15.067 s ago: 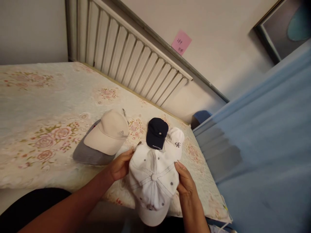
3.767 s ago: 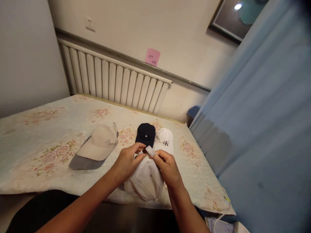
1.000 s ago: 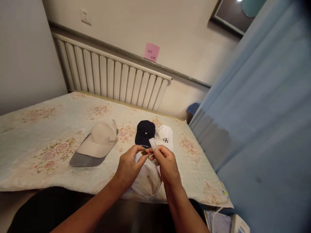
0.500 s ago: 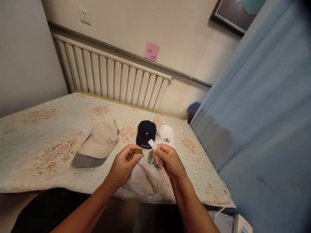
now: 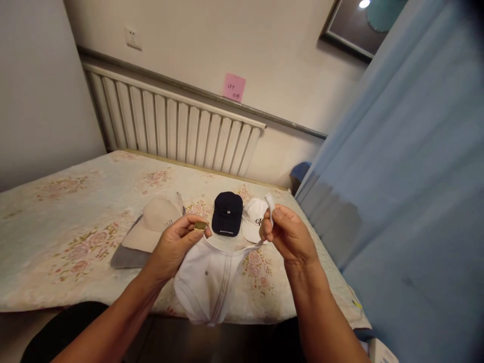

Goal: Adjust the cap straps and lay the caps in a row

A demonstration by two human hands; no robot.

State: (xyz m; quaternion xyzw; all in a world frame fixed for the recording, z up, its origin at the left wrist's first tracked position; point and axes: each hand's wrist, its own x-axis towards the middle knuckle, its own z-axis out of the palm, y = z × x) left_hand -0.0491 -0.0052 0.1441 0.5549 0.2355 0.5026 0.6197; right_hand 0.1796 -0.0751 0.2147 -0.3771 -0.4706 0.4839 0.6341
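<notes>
A white cap (image 5: 206, 282) hangs between my hands over the near edge of the bed, its back opening toward the top. My left hand (image 5: 179, 239) is closed on a small brass-coloured buckle (image 5: 200, 226) at one side of that opening. On the other side, my right hand (image 5: 289, 232) pinches the cap's white strap (image 5: 269, 204), whose free end sticks up above the fingers. The strap end and the buckle are apart. Beyond my hands lie a navy cap (image 5: 227, 212) and a white cap with black letters (image 5: 251, 227), side by side.
To the left, a beige cap (image 5: 143, 232) rests on a grey one (image 5: 124, 257). All lie on a flowered bedspread (image 5: 94, 201). A white radiator (image 5: 170, 118) runs behind the bed, and a blue curtain (image 5: 397, 176) hangs along the right side.
My hands have moved apart, the left one to the left and the right one up and right. The cap between them is stretched wider, and the strap end has risen with my right hand.
</notes>
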